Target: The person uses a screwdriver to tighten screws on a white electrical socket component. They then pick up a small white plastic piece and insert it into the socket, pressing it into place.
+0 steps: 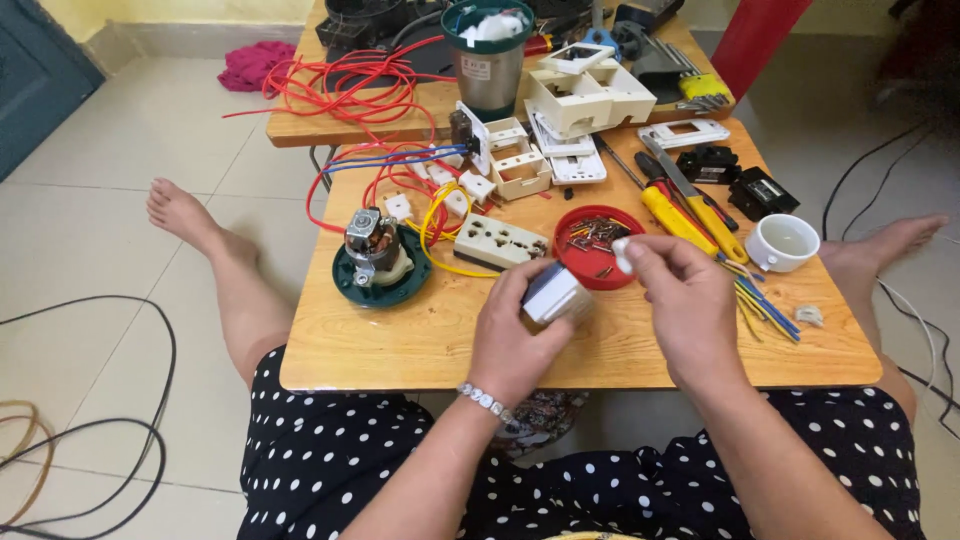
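My left hand [515, 335] grips a small white and grey electrical switch block [553, 293] above the front of a low wooden table [400, 350]. My right hand [685, 300] pinches a tiny white part [621, 254] between thumb and fingers, just right of the block and over the edge of a red round lid [575, 255] holding small screws and wire bits. A cream multi-socket plate [497, 241] lies just beyond my left hand.
A small motor on a green round base [380, 265] sits at the left. Red, blue and yellow wires [400, 170], white socket boxes [575, 100], yellow-handled pliers and a screwdriver [690, 215], a white cup [782, 242] and a steel tumbler [489, 55] crowd the table. Cables lie on the floor.
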